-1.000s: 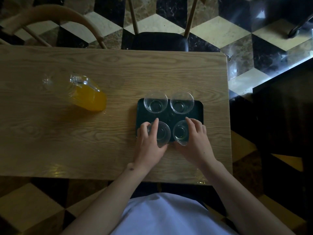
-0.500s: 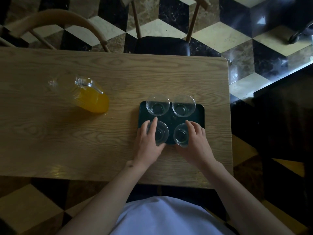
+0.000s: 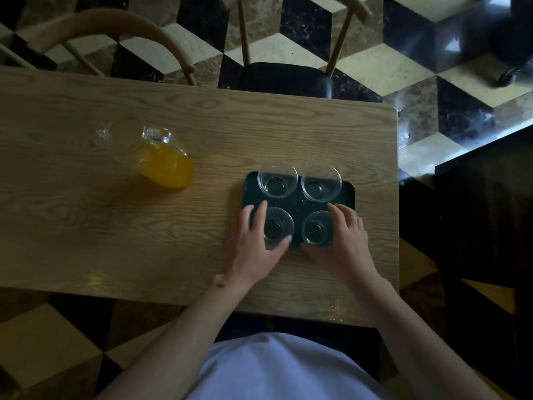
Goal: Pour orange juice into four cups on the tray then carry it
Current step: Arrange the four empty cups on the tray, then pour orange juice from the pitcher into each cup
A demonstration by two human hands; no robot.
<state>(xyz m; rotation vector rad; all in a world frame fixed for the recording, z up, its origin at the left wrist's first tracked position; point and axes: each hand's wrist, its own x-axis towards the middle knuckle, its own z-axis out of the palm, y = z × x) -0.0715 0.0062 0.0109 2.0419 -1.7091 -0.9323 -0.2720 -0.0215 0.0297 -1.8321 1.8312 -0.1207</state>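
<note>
A dark tray (image 3: 347, 192) lies on the wooden table (image 3: 115, 226) and carries several clear empty cups. The two far cups (image 3: 277, 180) (image 3: 321, 182) stand free. My left hand (image 3: 256, 241) curls round the near-left cup (image 3: 277, 226), fingers on its left side and thumb at its near rim. My right hand (image 3: 344, 241) curls round the near-right cup (image 3: 317, 228) from the right. A clear glass jug of orange juice (image 3: 164, 160) stands to the left of the tray, apart from both hands.
Two wooden chairs (image 3: 121, 27) (image 3: 288, 76) stand at the table's far side. The table's right edge (image 3: 398, 197) runs close to the tray, with a dark cabinet (image 3: 476, 226) beyond it. The floor is patterned tile.
The view shifted slightly, so the table sits lower in the frame. Both hands stay on the near cups; the left thumb has closed in on its cup's near rim.
</note>
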